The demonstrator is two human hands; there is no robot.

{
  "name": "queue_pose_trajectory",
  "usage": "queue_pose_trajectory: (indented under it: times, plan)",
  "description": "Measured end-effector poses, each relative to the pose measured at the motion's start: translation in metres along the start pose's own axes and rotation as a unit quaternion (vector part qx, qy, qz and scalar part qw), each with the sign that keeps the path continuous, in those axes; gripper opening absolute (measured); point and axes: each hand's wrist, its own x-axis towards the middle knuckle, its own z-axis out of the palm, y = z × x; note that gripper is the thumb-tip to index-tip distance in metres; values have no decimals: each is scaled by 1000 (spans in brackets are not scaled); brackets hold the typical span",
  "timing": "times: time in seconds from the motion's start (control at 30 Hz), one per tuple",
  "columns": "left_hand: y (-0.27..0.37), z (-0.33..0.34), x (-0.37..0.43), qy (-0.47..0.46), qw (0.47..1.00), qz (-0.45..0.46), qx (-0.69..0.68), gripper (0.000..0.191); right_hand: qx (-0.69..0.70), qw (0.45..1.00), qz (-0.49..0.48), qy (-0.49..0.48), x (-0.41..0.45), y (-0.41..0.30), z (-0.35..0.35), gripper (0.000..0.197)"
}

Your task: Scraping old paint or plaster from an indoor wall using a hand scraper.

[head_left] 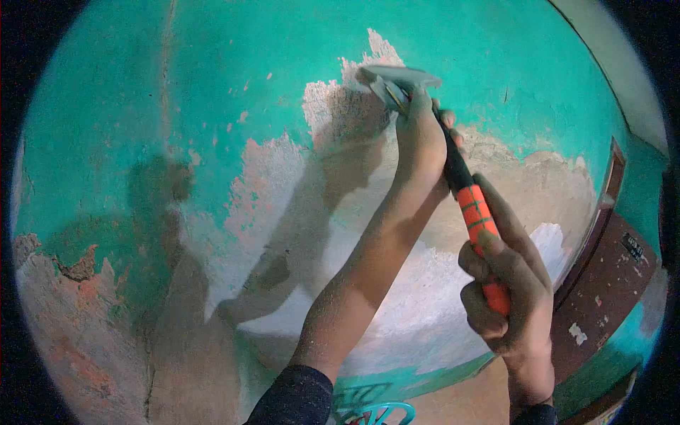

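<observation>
Both my hands are on a long-handled wall scraper whose broad metal blade (409, 76) lies at the upper edge of a bare patch. My left hand (421, 141) grips the black shaft (458, 167) close behind the blade, the thumb up against the head. Lower down, my right hand (512, 287) is wrapped around the orange handle grip (476, 210). Green paint covers the upper wall (255, 48). Under the blade, ragged bare plaster (340, 109) shows pinkish grey, widening downward into pale and brownish areas (510, 186). The blade looks blurred, and my hand hides part of its mount.
A brown door (605, 287) with chipped paint stands at the right. At the bottom, the top of a teal plastic chair (406, 409) shows near the tan floor (457, 396). A broken hollow (79, 265) marks the wall at left. Shadows of me fall across the wall.
</observation>
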Motion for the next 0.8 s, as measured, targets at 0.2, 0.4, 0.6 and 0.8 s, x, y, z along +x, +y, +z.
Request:
queue_pose_trajectory:
  times: [0.2, 0.4, 0.6, 0.8]
  plan:
    - [15, -5, 8, 14, 1000, 21, -10, 23, 81, 997, -13, 11, 7, 4, 16, 57]
    - [14, 15, 19, -8, 999, 25, -22, 27, 31, 999, -32, 31, 5, -21, 11, 57]
    - [29, 2, 28, 14, 1000, 17, -9, 20, 16, 998, -9, 56, 11, -7, 11, 56]
    - [10, -6, 40, 47, 997, 51, 45, 21, 26, 999, -3, 47, -2, -9, 17, 56]
